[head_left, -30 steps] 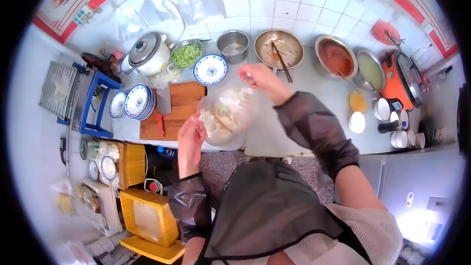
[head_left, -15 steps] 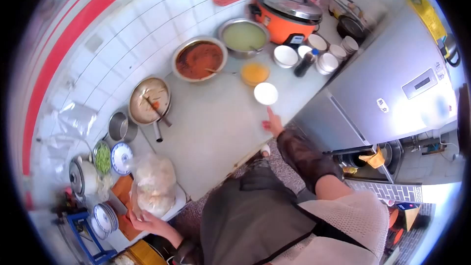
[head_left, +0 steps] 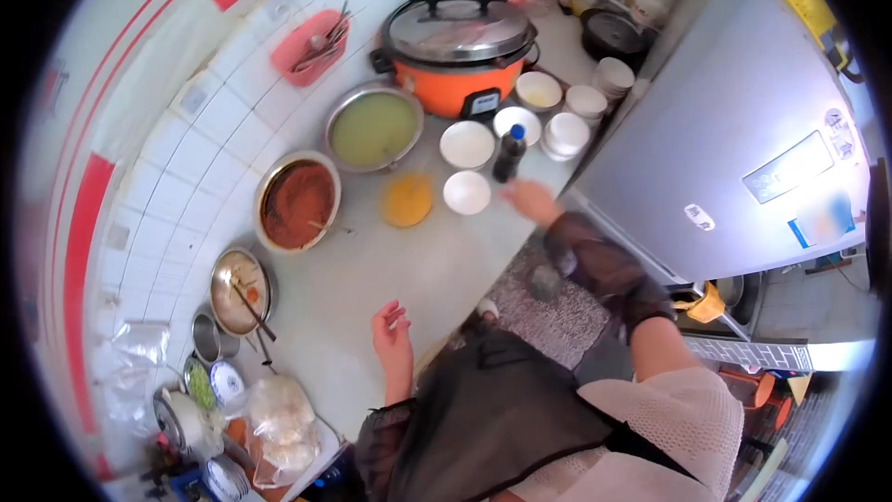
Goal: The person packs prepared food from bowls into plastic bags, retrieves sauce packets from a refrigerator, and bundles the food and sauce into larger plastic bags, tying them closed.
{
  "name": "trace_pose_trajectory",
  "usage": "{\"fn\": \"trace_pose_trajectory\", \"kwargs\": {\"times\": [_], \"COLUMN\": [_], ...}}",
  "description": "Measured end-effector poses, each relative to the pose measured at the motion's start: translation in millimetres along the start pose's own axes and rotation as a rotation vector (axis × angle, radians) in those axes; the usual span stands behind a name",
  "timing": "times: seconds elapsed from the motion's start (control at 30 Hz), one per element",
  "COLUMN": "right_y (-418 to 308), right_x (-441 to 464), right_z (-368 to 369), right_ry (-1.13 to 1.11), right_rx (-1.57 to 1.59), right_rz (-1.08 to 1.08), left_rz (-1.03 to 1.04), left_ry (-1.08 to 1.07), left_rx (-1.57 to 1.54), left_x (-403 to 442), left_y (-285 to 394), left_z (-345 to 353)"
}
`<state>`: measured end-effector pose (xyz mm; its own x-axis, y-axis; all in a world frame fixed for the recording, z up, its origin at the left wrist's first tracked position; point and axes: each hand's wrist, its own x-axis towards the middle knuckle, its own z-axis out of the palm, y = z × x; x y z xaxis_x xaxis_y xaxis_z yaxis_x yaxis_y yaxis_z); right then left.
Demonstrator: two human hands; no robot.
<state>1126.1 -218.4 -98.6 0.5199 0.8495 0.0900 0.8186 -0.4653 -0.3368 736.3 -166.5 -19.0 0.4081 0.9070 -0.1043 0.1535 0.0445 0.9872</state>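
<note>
My right hand [head_left: 531, 201] is over the counter's front edge, just right of a small white bowl [head_left: 466, 192] and below a dark bottle with a blue cap [head_left: 509, 154]. It is blurred, and whether it touches anything does not show. My left hand [head_left: 392, 330] hangs over the counter [head_left: 348, 316] with its fingers apart and slightly curled, holding nothing. Left of it, a clear plastic bag of pale food [head_left: 282, 418] rests near the counter's edge. A bowl of orange-yellow liquid [head_left: 407, 200] stands left of the small white bowl.
An orange cooker [head_left: 455, 84] stands at the back. Basins of green liquid [head_left: 373, 128] and red sauce [head_left: 297, 203] line the wall, with a pan holding chopsticks [head_left: 239, 293] nearer the bag. Stacked white bowls [head_left: 567, 133] stand by the refrigerator [head_left: 725, 130].
The view has swung right, toward the cooker and refrigerator. My left hand has left the bag's side. My right hand, first above the bag, has moved right, past the small white bowl.
</note>
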Motion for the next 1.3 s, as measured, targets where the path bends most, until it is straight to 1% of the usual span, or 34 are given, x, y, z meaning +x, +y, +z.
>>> {"fn": "trace_pose_trajectory", "kwargs": {"times": [0.03, 0.07, 0.1, 0.13, 0.17, 0.2, 0.27, 0.33, 0.4, 0.47, 0.5, 0.53, 0.57, 0.6, 0.63, 0.67, 0.7, 0.73, 0.77, 0.8, 0.87, 0.93, 0.97, 1.0, 1.07, 1.13, 1.17, 1.2, 1.23, 1.27, 1.3], "right_y": [-13, 15, 41, 54, 74, 87, 86, 86, 70, 22, -5, -33, -56, -80, -104, -134, -160, -148, -136, -125, -134, -138, -131, -128, -109, -93, -71, -69, -58, -44, -27], "right_x": [10, 33, 45, 52, 62, 65, 68, 54, 52, 14, -16, -58, -96, -142, -189, -248, -297, -354, -410, -466, -514, -533, -549, -557, -592, -614, -646, -652, -660, -693, -709], "right_z": [-90, -130, -175, -219, -239, -252, -248, -242, -234, -233, -229, -229, -224, -208, -193, -191, -194, -164, -135, -106, -113, -111, -101, -113, -124, -130, -116, -121, -110, -71, 0], "right_ry": [0.015, 0.190, 0.405, 0.147, 0.054, -0.042, -0.276, -0.117, -0.056, -0.173, -0.154, -0.003, -0.012, -0.042, -0.071, -0.163, -0.483, -0.492, -0.375, -0.167, 0.300, 0.705, 0.854, 1.019, 1.126, 1.245, 1.114, 1.236, 1.279, 1.014, 0.983], "right_rx": [-0.354, -0.791, -0.949, -1.144, -1.268, -1.385, -1.417, -1.582, -1.548, -1.510, -1.477, -1.531, -1.387, -1.031, -0.675, -0.670, -0.390, -0.179, 0.120, 0.339, 0.848, 0.833, 0.711, 0.851, 0.852, 0.859, 0.717, 0.843, 0.747, 0.550, 0.471], "right_rz": [0.004, -0.110, -0.091, -0.030, 0.056, 0.149, 0.174, 0.109, 0.209, 0.109, 0.057, -0.068, -0.195, -0.186, -0.175, -0.381, -0.180, 0.168, 0.552, 0.858, 1.313, 1.291, 1.334, 1.302, 1.255, 1.232, 1.281, 1.285, 1.231, 1.445, 1.348], "left_rz": [0.001, -0.003, 0.000, 0.020, 0.055, 0.085, 0.271, 0.326, 0.411, 0.348, 0.327, 0.339, 0.333, 0.327, 0.332, 0.364, 0.398, 0.405, 0.427, 0.446, 0.649, 0.852, 0.950, 1.041, 1.094, 1.250, 1.336, 1.424, 1.522, 1.522, 1.583], "left_ry": [-0.037, -0.077, -0.105, -0.214, -0.329, -0.372, -0.501, -0.565, -0.576, -0.577, -0.595, -0.621, -0.654, -0.692, -0.732, -0.786, -0.841, -0.882, -0.947, -1.004, -1.091, -1.141, -1.162, -1.174, -1.150, -1.086, -1.059, -1.023, -0.896, -0.873, -0.844], "left_rx": [0.005, 0.016, 0.008, 0.053, 0.097, 0.085, 0.139, 0.112, 0.050, 0.012, 0.001, -0.008, -0.034, -0.057, -0.052, -0.069, -0.091, -0.095, -0.117, -0.144, -0.239, -0.242, -0.252, -0.284, -0.346, -0.285, -0.320, -0.360, -0.291, -0.153, -0.010], "left_x": [3, 3, 4, 9, 18, 24, 27, 23, 31, 28, 31, 35, 38, 38, 35, 33, 32, 33, 33, 28, 16, -6, -18, -29, -51, -55, -51, -45, -44, -35, -30], "left_y": [-1, 0, 2, 7, 14, 24, 42, 56, 72, 60, 49, 39, 34, 31, 43, 56, 69, 77, 83, 92, 124, 176, 202, 225, 266, 308, 324, 341, 362, 374, 387], "left_z": [9, 17, 27, 41, 57, 76, 108, 119, 134, 125, 126, 133, 143, 151, 159, 170, 186, 205, 225, 247, 297, 344, 369, 399, 461, 524, 564, 607, 645, 681, 711]}}
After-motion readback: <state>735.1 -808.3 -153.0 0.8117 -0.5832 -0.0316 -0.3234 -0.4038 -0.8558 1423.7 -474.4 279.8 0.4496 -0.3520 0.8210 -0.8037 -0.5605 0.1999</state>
